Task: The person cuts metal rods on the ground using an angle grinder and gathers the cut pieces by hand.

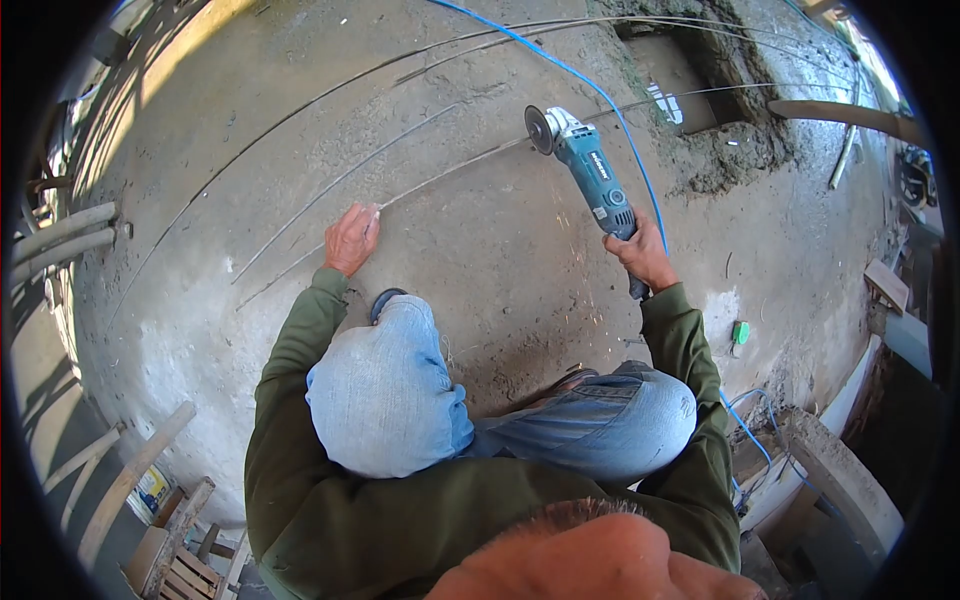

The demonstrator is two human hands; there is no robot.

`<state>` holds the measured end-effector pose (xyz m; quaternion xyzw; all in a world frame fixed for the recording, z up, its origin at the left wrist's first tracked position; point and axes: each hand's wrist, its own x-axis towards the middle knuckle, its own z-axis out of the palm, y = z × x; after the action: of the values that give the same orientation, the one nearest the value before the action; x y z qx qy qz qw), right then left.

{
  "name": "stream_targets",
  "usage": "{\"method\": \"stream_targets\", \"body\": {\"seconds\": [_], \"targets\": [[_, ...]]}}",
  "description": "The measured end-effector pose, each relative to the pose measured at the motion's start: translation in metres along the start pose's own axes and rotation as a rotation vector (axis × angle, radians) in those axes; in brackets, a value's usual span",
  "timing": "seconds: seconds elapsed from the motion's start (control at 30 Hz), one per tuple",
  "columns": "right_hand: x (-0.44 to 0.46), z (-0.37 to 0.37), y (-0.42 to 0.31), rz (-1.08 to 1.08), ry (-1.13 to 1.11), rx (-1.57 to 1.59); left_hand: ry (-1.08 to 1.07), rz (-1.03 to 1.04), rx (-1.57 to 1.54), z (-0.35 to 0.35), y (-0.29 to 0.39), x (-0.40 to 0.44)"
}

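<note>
Teal grinder [594,178] in right hand [645,254]

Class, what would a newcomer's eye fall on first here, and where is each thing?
First, the teal grinder in the right hand, above centre, its disc at a thin rod. Next, orange sparks streaking below it. Then the bright blue cable curving down from the top, and the muddy pit at upper right.

Upper right, a rectangular pit [690,75] with wet, muddy edges; far right, a partly visible spoked wheel [913,185]. Right, on the floor [800,250], a small green object [741,332]. Lower left, a slatted wooden piece [192,573].
</note>
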<state>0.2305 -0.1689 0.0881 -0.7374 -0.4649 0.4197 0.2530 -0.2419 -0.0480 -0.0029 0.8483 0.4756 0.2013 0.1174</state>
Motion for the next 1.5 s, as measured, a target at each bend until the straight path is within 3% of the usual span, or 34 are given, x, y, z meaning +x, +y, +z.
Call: {"method": "stream_targets", "body": {"seconds": [0.7,1.0,1.07,1.13,1.27,1.33,1.43,1.5], "targets": [[-0.008,-0.006,-0.011,0.015,0.003,-0.029,0.005,-0.030,-0.092,-0.008,0.008,0.000],[-0.004,-0.004,0.005,-0.081,0.040,-0.046,-0.024,-0.042,-0.128,-0.007,0.009,-0.004],[-0.013,-0.007,-0.018,0.039,-0.003,-0.001,-0.034,-0.066,-0.136,-0.011,0.012,0.001],[-0.021,-0.006,-0.022,0.043,0.007,0.060,-0.144,-0.254,-0.320,-0.021,0.024,0.008],[-0.021,-0.011,-0.015,0.004,0.042,0.150,-0.208,-0.184,-0.385,-0.004,0.005,0.021],[-0.020,-0.015,-0.020,0.008,0.043,0.155,-0.637,-0.507,-0.619,-0.013,0.007,0.040],[-0.026,-0.020,-0.030,0.055,0.022,0.135,-0.764,-0.645,-0.788,-0.024,0.033,0.075],[-0.027,-0.020,-0.032,0.090,0.006,0.112,-0.739,-0.588,-0.773,-0.009,0.037,0.083]]}}
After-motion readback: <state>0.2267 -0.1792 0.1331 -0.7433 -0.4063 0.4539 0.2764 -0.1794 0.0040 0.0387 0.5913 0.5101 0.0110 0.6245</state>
